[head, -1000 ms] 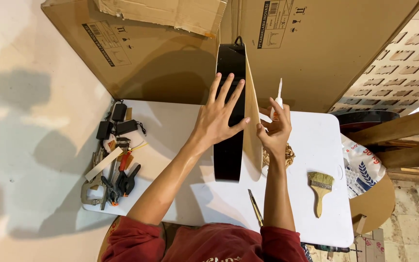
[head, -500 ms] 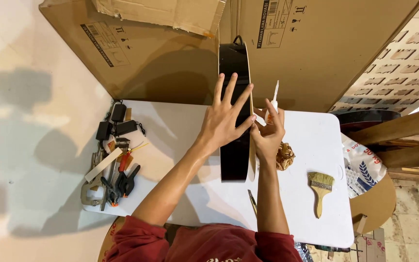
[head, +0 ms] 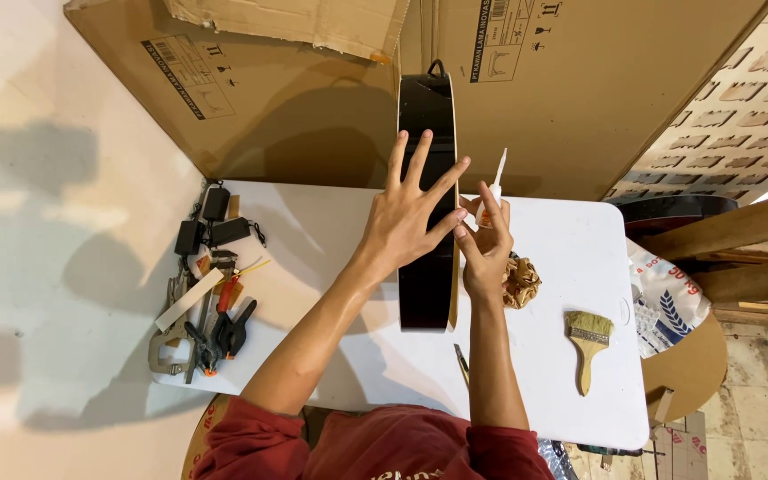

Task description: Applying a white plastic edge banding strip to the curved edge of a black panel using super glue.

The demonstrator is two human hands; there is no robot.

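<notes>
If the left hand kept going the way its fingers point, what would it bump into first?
Probably the big cardboard sheet behind the table; the left hand already lies against the black guitar body, though depth is unclear.

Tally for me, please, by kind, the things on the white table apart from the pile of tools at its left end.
Black guitar body, standing on edge: 1
Paintbrush: 1
Crumpled brown wad: 1
Total: 3

Two bare hands, left hand and right hand, share a white table with one glossy black guitar body, one small white glue tube, one wooden-handled paintbrush, one crumpled brown rag and two black power adapters.
</notes>
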